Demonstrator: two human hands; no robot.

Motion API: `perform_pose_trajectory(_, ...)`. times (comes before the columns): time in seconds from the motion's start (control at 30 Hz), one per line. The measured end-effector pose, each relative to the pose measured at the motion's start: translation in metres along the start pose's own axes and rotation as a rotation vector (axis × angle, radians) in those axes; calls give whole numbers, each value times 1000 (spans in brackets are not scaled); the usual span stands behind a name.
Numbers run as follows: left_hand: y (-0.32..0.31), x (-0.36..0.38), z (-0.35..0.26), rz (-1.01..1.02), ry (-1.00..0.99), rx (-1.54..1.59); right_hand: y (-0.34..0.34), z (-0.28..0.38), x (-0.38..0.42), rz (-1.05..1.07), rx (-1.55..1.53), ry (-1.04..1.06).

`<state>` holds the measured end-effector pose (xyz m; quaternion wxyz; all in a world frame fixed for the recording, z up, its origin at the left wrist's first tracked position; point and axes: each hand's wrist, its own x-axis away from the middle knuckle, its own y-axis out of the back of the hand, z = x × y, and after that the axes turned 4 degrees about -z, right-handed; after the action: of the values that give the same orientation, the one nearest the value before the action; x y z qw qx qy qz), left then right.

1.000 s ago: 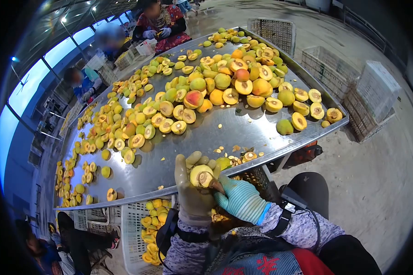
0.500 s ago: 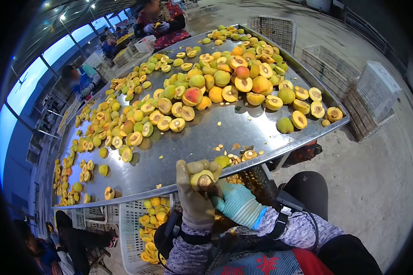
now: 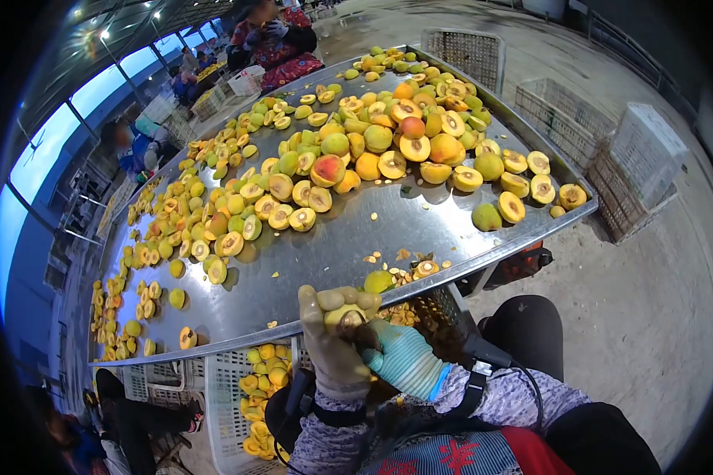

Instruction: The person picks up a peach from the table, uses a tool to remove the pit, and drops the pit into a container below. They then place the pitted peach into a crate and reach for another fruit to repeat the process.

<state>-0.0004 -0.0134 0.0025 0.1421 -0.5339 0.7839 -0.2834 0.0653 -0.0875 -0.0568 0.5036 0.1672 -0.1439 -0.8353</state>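
Note:
My left hand (image 3: 330, 348), in a pale translucent glove, cups a halved yellow peach (image 3: 345, 317) with the cut face and brown centre turned up. The fingers are wrapped round its far side, just over the table's near edge. My right hand (image 3: 404, 356), in a teal striped glove, is closed and pressed up to the peach half. A small dark thing shows at its fingertips; I cannot make out what it is. Near my hands on the metal table (image 3: 317, 269) lie a greenish peach (image 3: 379, 281) and several pale pit pieces (image 3: 404, 275).
Halved peaches (image 3: 380, 134) are heaped across the table. Below its near edge stand a white crate (image 3: 226, 412) of yellow halves and a container of pits and scraps (image 3: 428, 313). Crates (image 3: 650, 154) stand to the right. Co-workers (image 3: 273, 39) sit at the far side and left.
Both hands stay together at the peach half, which has tilted slightly in my left hand. The whole view has shifted a little.

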Motion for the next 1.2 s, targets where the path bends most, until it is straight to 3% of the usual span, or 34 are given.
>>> perform_pose_trajectory(0.07,1,-1,1,-25,48,66,0,2,0,-13,-8,-7)
perform_pose_trajectory(0.17,2,-1,5,-41,-34,-4,3,5,-2,12,10,-28)
perform_pose_trajectory(0.43,18,-7,9,170,-195,-225,-1,-4,-3,85,-63,-21)
perform_pose_trajectory(0.57,19,-7,9,127,-285,-356,-6,-6,-2,98,-91,3)
perform_pose_trajectory(0.67,15,-2,1,270,-122,-389,0,1,1,246,70,-113)
perform_pose_trajectory(0.77,7,1,3,177,-141,-323,1,-3,5,167,-18,-78)
perform_pose_trajectory(0.83,6,-1,2,57,33,-59,-4,-5,6,18,-42,17)
perform_pose_trajectory(0.97,3,-3,-3,-22,98,19,4,-6,1,167,-61,-29)
perform_pose_trajectory(1.07,21,-16,3,127,123,99,5,-9,-3,252,-209,85)
perform_pose_trajectory(1.13,28,-22,6,363,76,76,29,15,-10,553,-298,-152)
perform_pose_trajectory(1.17,27,-22,5,363,75,75,14,-6,-7,403,-302,94)
perform_pose_trajectory(1.2,25,-21,6,324,32,-1,12,-9,-7,402,-303,94)
